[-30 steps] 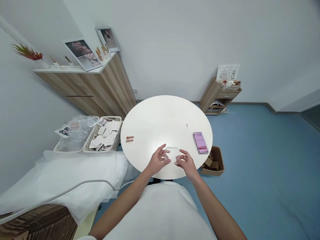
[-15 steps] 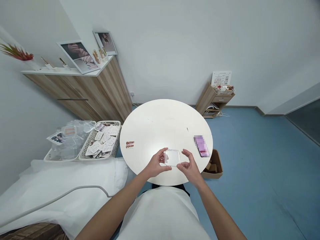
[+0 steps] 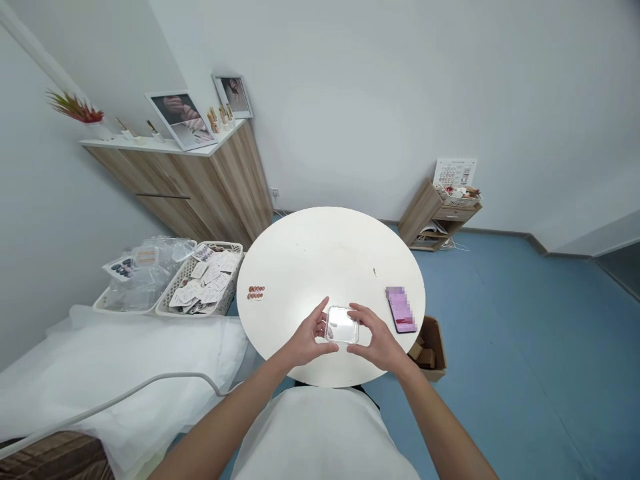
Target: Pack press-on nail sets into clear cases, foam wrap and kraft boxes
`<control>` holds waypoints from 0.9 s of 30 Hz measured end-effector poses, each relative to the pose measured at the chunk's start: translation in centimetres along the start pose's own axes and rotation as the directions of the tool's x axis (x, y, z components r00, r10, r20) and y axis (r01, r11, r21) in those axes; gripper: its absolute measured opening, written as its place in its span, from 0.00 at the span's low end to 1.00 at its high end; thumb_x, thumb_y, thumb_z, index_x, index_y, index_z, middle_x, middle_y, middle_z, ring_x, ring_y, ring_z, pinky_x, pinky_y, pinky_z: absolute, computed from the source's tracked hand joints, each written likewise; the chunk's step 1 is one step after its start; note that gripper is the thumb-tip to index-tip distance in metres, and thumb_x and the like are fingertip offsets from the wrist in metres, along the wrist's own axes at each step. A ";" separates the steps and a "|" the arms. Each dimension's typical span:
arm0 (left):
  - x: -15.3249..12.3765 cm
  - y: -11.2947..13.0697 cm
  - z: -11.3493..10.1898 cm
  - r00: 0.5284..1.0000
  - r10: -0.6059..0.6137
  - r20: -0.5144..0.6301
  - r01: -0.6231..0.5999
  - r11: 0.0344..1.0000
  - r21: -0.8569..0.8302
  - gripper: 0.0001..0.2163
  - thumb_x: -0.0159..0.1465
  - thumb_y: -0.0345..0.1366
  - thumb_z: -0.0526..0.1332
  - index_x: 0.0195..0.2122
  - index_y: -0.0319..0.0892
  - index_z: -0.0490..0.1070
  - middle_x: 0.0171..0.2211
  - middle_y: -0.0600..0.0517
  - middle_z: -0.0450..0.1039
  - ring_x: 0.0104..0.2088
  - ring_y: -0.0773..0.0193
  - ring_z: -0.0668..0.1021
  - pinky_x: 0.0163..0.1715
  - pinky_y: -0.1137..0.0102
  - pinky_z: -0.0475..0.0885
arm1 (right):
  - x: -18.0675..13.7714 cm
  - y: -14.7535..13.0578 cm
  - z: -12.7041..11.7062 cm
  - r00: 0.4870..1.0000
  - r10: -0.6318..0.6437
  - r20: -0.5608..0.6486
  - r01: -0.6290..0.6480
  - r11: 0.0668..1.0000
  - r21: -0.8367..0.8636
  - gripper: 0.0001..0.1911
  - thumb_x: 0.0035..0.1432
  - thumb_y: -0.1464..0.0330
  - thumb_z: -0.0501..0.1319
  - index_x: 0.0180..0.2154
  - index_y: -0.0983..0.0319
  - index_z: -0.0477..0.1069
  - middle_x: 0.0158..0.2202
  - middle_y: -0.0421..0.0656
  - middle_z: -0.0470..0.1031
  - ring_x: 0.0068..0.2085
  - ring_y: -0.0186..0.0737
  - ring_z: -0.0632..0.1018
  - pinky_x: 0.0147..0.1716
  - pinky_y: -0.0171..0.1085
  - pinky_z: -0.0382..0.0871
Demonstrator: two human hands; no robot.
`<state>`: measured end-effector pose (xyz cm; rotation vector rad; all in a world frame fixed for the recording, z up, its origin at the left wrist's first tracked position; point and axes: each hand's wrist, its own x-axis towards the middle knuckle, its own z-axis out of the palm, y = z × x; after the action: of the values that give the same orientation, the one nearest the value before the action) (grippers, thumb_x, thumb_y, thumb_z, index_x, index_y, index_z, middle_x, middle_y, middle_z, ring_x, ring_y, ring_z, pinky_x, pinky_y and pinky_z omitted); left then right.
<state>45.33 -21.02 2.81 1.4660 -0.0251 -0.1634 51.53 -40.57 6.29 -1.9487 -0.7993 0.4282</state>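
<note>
Observed a clear rectangular box (image 3: 342, 327) held between both hands, over the near part of a round white desk (image 3: 325, 247). Cannot tell from this angle whether raised or resting on the surface. Noted the left hand (image 3: 305, 341) at the left edge of the box, with fingers part-curled against that side and thumb stretched out along the lower edge, well parted from the fingers. Noted the right hand (image 3: 379, 341) at the opposite edge, with fingers bent over the upper right corner and thumb set by the lower right corner, opened about as wide as the box. Recorded on the desk: to the left, a small card of reddish-brown ovals (image 3: 256, 293) in two rows; to the right, a phone (image 3: 401, 310) with a pink screen, partly blurred; beyond the phone, a small dark mark (image 3: 375, 272). Found below the right edge of the desk an open cardboard carton (image 3: 436, 341) with brown pieces inside. Found beyond the left edge a white basket (image 3: 233, 287) heaped with pale cards, just beside clear plastic packets (image 3: 135, 283).
</note>
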 end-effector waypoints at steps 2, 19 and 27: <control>0.3 -0.1 0.4 1.000 -0.004 0.002 0.004 1.000 0.013 0.44 0.46 0.34 0.67 0.60 0.51 0.42 0.41 0.50 0.62 0.35 0.68 0.70 0.38 0.65 0.67 | -0.1 0.4 -0.5 1.000 -0.030 0.000 0.030 1.000 0.000 0.32 0.43 0.67 0.64 0.52 0.54 0.59 0.57 0.46 0.56 0.55 0.47 0.62 0.49 0.47 0.63; 1.1 0.4 2.9 1.000 -0.007 -0.030 0.013 0.979 0.205 0.40 0.47 0.34 0.67 0.59 0.49 0.48 0.36 0.52 0.64 0.29 0.71 0.68 0.37 0.66 0.67 | -0.9 2.9 -2.6 0.996 -0.082 0.036 0.081 0.996 0.032 0.31 0.43 0.68 0.63 0.52 0.55 0.59 0.57 0.47 0.56 0.53 0.46 0.65 0.47 0.46 0.67; 1.1 0.9 3.3 0.999 -0.017 -0.042 0.022 0.993 0.112 0.36 0.46 0.34 0.67 0.56 0.46 0.53 0.40 0.49 0.64 0.34 0.66 0.71 0.35 0.67 0.68 | -0.5 3.0 -2.6 0.986 -0.159 -0.046 0.161 0.986 0.045 0.28 0.39 0.68 0.66 0.46 0.57 0.64 0.52 0.49 0.62 0.52 0.48 0.66 0.43 0.44 0.68</control>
<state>46.12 -24.30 3.99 1.5823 0.0139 -0.1496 53.78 -43.62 4.94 -1.8269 -0.9028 0.3065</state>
